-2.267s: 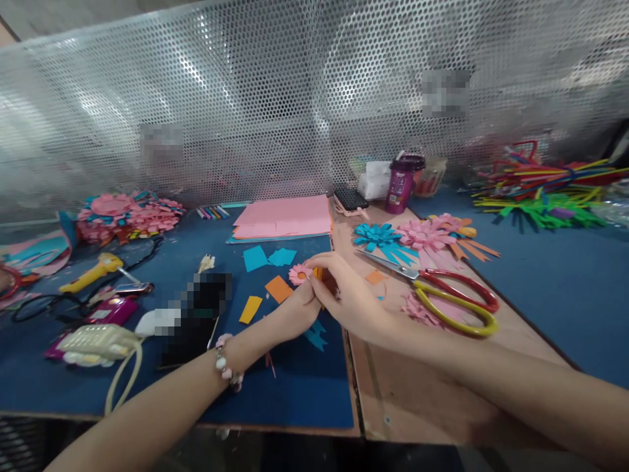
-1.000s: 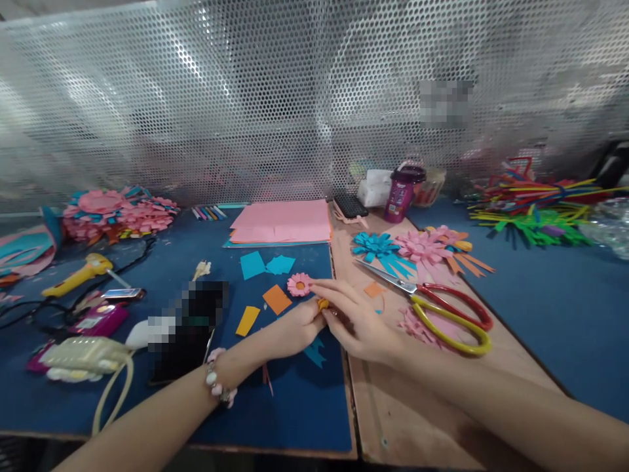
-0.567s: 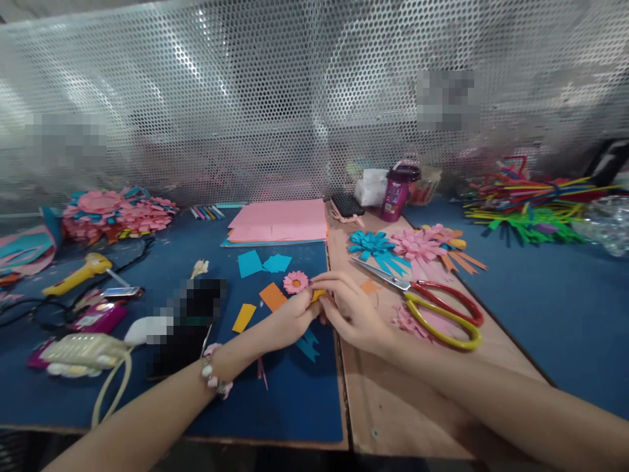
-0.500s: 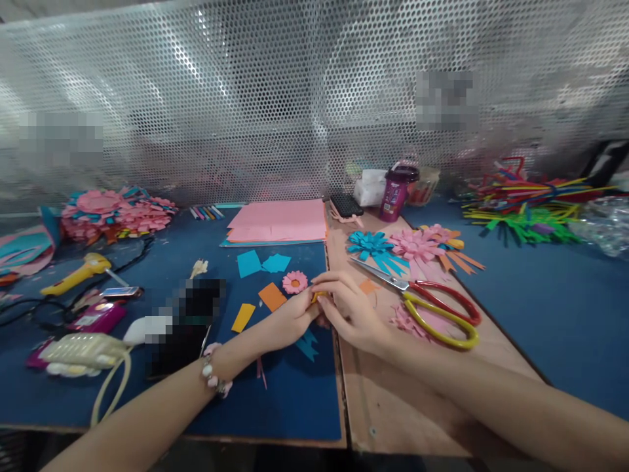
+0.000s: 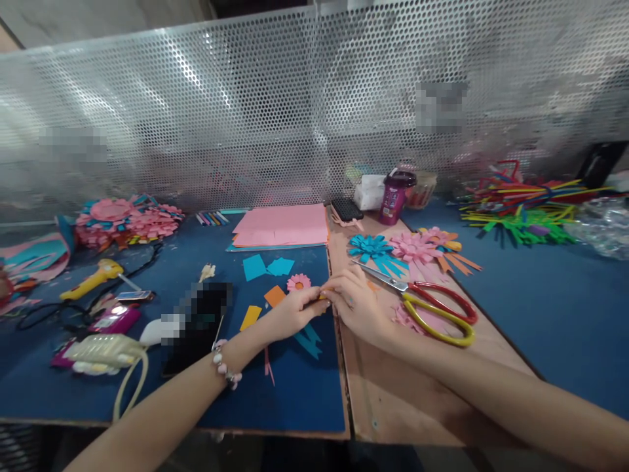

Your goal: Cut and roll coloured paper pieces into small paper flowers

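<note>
My left hand [image 5: 293, 316] and my right hand [image 5: 354, 303] meet over the seam between the blue mat and the wooden strip. Pinched between their fingertips is a small piece of yellow-orange paper [image 5: 323, 297], mostly hidden by the fingers. Just beyond my left hand lies a pink paper flower [image 5: 298, 282] with an orange centre. Orange paper [image 5: 274, 296], a yellow piece [image 5: 251, 318] and blue pieces [image 5: 255, 267] are scattered left of it. Blue paper ribbon ends [image 5: 308, 341] show below my left hand. Scissors [image 5: 407, 287] with red and yellow handles lie right of my right hand.
Pink paper sheets [image 5: 281, 225] are stacked at the back. Finished paper flowers [image 5: 417, 251] lie behind the scissors, near a purple cup [image 5: 392, 200]. A yellow glue gun [image 5: 92, 280], a phone [image 5: 199, 328] and a heap of pink flowers [image 5: 128, 219] stand left. Colourful strips [image 5: 531, 203] lie right.
The view has shifted slightly, so the things on the left appear farther right. My hands stay together on the yellow-orange paper, with the fingers repositioned and the right fingers closer over it.
</note>
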Tool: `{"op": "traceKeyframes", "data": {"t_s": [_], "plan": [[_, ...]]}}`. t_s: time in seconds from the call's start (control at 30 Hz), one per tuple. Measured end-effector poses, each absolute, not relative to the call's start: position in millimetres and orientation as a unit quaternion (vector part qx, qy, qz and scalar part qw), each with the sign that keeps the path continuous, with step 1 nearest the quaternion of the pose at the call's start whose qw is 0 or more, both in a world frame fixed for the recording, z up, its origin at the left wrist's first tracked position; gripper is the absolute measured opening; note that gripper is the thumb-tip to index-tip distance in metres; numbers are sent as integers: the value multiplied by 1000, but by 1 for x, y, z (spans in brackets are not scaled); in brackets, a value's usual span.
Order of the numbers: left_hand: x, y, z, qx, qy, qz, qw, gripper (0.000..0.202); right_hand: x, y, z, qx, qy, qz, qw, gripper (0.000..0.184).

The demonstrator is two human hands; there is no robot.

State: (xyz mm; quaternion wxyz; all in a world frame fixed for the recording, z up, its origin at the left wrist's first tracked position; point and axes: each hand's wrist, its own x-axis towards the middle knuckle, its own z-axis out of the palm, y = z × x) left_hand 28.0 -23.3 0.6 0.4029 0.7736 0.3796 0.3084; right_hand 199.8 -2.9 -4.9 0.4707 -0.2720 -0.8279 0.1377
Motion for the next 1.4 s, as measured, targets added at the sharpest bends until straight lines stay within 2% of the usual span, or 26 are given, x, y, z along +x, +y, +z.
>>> {"op": "traceKeyframes", "data": {"t_s": [0.2, 0.47, 0.67, 0.87, 1.4], "plan": [[18, -17, 1, 789, 439, 305, 303, 28, 201, -3, -3, -278, -831, 173, 450, 12], [18, -14, 2, 790, 442, 339, 256, 33, 204, 6, -12, -355, -798, 272, 404, 11], [14, -16, -1, 786, 457, 336, 246, 27, 206, 11, -20, -341, -819, 259, 383, 7], [10, -14, -5, 798, 464, 304, 236, 29, 203, 9, -23, -323, -832, 247, 377, 15], [12, -16, -6, 811, 470, 287, 199, 24, 202, 10, -29, -327, -841, 233, 364, 17]]}}
